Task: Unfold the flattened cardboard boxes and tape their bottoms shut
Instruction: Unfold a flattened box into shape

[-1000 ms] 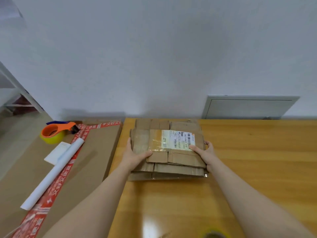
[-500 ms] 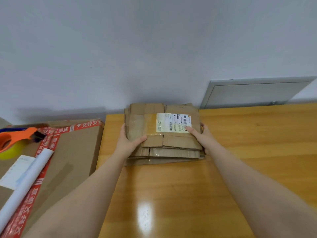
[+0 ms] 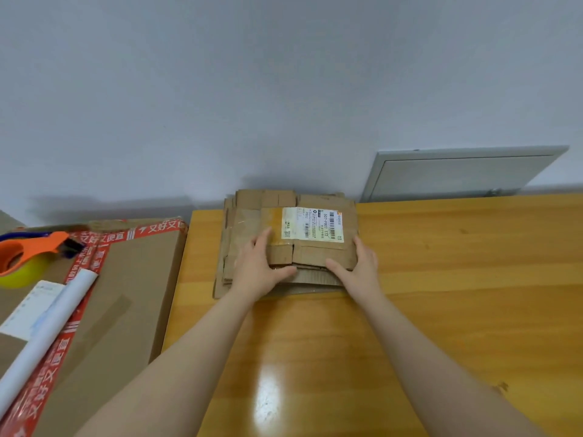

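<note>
— Where is the stack of flattened boxes (image 3: 318, 257), relative to the grips?
— At the far edge of the worktop (image 3: 441, 310), against the wall (image 3: 284, 89); the left grip (image 3: 257, 269) lies open and flat on its top, thumb along the near edge; the right grip (image 3: 362, 268) clasps the near right corner, thumb on top, fingers round the side.
— What differs from before?
— Half a second ago the left grip held the left edge; it now sits nearer the middle; the stack has stayed by the wall.
— And around it?
— Glossy yellow wood; a grey panel (image 3: 457, 175) in the pale wall; at left a large box (image 3: 132, 279) with red tape, carrying an orange tape dispenser (image 3: 28, 250) and a white paper roll (image 3: 47, 329).
</note>
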